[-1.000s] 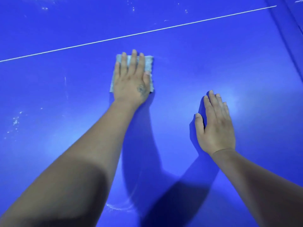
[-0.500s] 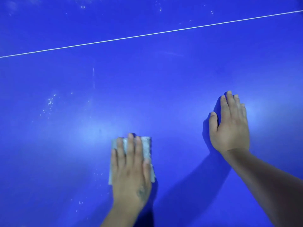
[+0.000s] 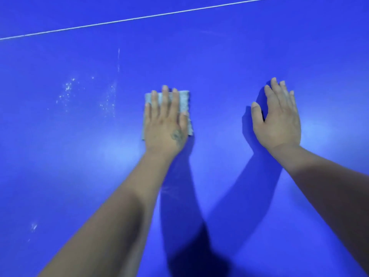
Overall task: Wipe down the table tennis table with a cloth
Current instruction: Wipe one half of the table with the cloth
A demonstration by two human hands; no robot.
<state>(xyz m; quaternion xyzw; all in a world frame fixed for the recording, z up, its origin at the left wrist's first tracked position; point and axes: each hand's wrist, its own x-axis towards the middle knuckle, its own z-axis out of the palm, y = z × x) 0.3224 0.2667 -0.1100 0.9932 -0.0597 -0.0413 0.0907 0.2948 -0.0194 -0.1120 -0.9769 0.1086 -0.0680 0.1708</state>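
Head view: left hand (image 3: 165,124) flat on cloth (image 3: 184,100), table (image 3: 219,62) unlettered.

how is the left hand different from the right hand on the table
The left hand presses flat on a folded grey cloth; the right hand rests on the bare blue table. The left hand carries a small dark mark; the right hand shows none. Both lie palm down, fingers pointing away.

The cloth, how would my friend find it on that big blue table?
Start at the blue table with its white line. The left hand presses flat on the cloth, a pale grey folded square. The right hand has nothing beneath it.
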